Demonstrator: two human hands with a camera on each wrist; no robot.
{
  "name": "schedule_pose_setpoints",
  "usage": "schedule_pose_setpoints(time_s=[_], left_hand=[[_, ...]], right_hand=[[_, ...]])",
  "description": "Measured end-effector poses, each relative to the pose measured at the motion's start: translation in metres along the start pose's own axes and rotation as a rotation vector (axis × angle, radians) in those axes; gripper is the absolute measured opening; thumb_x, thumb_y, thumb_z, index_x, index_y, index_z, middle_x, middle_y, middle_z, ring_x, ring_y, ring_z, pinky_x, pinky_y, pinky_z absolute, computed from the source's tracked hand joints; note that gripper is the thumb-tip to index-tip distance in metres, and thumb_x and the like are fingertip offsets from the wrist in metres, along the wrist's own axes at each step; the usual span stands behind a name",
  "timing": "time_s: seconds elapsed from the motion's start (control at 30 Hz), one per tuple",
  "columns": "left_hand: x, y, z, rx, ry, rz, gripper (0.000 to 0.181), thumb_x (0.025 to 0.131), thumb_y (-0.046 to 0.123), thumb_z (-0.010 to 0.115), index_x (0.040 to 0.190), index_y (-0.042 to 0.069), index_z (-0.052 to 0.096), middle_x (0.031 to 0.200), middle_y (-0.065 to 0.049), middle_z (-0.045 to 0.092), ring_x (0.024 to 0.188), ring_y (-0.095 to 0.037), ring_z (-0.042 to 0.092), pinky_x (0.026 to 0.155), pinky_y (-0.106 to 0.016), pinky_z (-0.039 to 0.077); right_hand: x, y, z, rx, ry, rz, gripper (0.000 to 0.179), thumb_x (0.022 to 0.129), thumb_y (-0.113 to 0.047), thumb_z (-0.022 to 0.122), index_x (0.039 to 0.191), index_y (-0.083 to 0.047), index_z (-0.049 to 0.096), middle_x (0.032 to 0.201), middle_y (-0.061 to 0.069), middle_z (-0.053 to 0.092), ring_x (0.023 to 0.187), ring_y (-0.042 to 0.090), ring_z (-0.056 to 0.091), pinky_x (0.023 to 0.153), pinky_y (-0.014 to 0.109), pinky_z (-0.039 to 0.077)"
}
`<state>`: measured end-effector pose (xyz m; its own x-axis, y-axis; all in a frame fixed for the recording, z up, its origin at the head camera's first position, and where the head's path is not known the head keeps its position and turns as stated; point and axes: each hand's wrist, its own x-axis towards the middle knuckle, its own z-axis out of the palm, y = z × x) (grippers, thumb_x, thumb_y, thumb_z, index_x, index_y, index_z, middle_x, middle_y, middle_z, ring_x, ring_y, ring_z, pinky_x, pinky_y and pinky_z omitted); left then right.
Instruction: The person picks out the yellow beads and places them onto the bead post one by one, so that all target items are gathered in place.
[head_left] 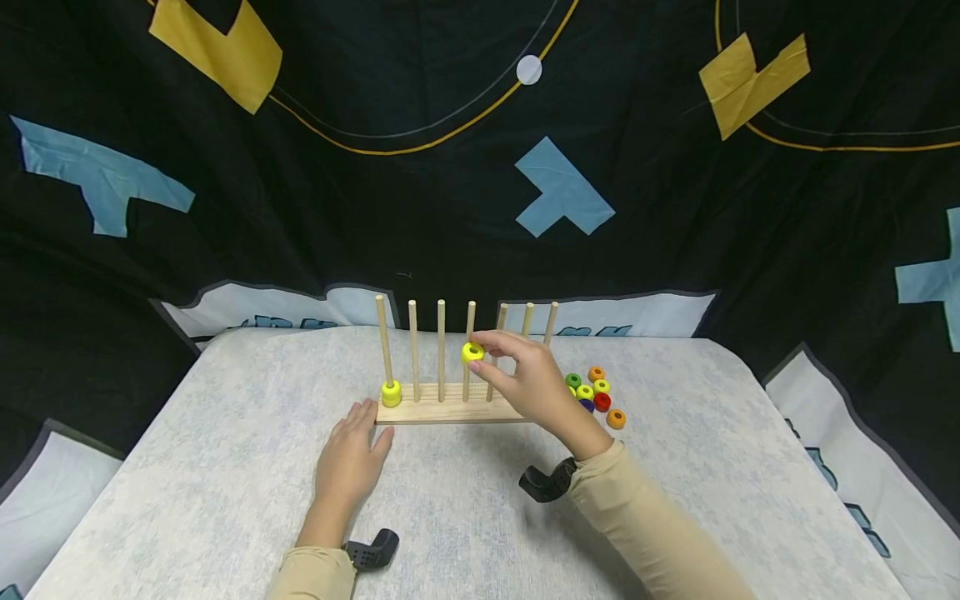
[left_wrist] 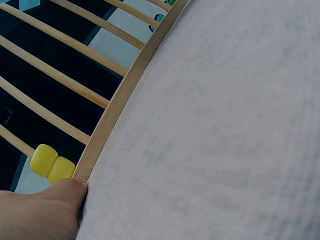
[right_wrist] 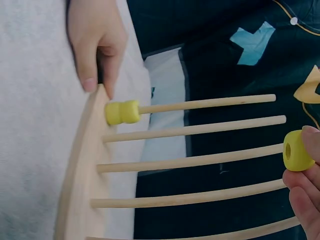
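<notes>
My right hand [head_left: 528,375] pinches a yellow bead [head_left: 472,353] between thumb and fingers, up among the middle pegs of a wooden peg rack [head_left: 442,410]. In the right wrist view the hole of that bead [right_wrist: 296,151] faces the pegs, close to the tip of the third one. My left hand [head_left: 348,462] holds the rack's left end; the right wrist view has its thumb [right_wrist: 89,70] on one side of the base and a finger on the other. Two yellow beads [left_wrist: 45,160] sit stacked at the bottom of the leftmost peg. My right hand hides part of the rack's right side.
Loose beads lie on the table right of the rack: orange [head_left: 616,419], red [head_left: 602,402], green [head_left: 573,380], yellow and dark blue, some partly behind my right wrist. A pale cloth covers the table [head_left: 225,467]. Behind it hangs a black curtain [head_left: 420,217] with taped shapes.
</notes>
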<state>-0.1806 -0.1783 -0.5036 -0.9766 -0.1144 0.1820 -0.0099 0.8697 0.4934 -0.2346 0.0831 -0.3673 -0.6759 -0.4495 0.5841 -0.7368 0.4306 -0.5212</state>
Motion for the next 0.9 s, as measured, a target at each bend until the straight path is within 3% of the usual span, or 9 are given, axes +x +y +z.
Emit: schedule_pose_setpoints(time_s=[0.3, 0.9], left_hand=[[0.000, 0.000, 0.000, -0.001, -0.004, 0.001, 0.062, 0.102, 0.033, 0.053, 0.149, -0.005, 0.038, 0.157, -0.021, 0.037, 0.149, -0.037, 0.029, 0.125, -0.052, 0.021], [0.001, -0.003, 0.001, -0.001, 0.012, 0.007, 0.062, 0.101, 0.032, 0.055, 0.148, -0.005, 0.039, 0.156, -0.021, 0.038, 0.149, -0.037, 0.030, 0.124, -0.052, 0.021]], right_hand=[[0.017, -0.006, -0.007, 0.009, 0.074, -0.034, 0.036, 0.089, -0.015, 0.075, 0.124, -0.006, 0.067, 0.120, 0.006, 0.072, 0.103, 0.018, 0.067, 0.090, 0.030, 0.059], [0.049, -0.015, -0.008, 0.005, 0.090, -0.016, 0.036, 0.093, -0.015, 0.071, 0.127, -0.006, 0.065, 0.127, 0.005, 0.068, 0.113, 0.016, 0.066, 0.098, 0.022, 0.055]])
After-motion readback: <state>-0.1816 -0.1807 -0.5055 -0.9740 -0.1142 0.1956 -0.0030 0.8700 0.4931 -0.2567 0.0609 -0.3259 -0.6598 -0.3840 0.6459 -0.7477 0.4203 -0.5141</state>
